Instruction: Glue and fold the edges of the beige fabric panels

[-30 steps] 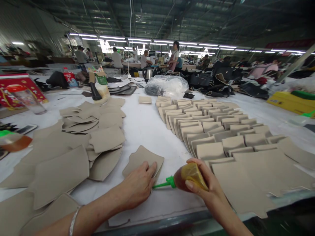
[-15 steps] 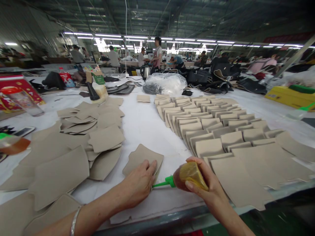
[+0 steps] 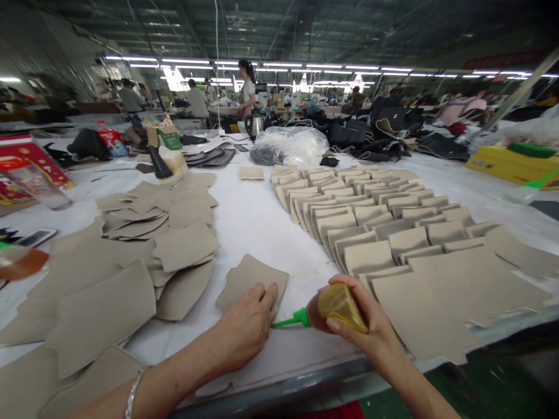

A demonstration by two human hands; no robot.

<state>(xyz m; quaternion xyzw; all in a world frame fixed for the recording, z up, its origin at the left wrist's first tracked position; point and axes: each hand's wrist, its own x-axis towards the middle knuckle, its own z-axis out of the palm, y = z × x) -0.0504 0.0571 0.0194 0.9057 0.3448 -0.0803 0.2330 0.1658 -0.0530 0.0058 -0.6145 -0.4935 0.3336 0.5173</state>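
The right hand (image 3: pixel 375 323) grips 1 green-nozzled squeeze bottle (image 3: pixel 334 305) near the front edge of the desk (image 3: pixel 244 227); the left hand (image 3: pixel 247 320), whether pinching I cannot tell, rests on a beige panel (image 3: pixel 248 278).

We're looking out from the wearer's head, close over the near edge of the tabletop (image 3: pixel 240 218), facing forward and down.

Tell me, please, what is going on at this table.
The person's left hand holds down a beige piece on the white table. The right hand grips a bottle of amber liquid, tipped sideways, its green nozzle by the piece's edge; any flow cannot be made out. Piles of similar pieces lie to the left, overlapping rows to the right.
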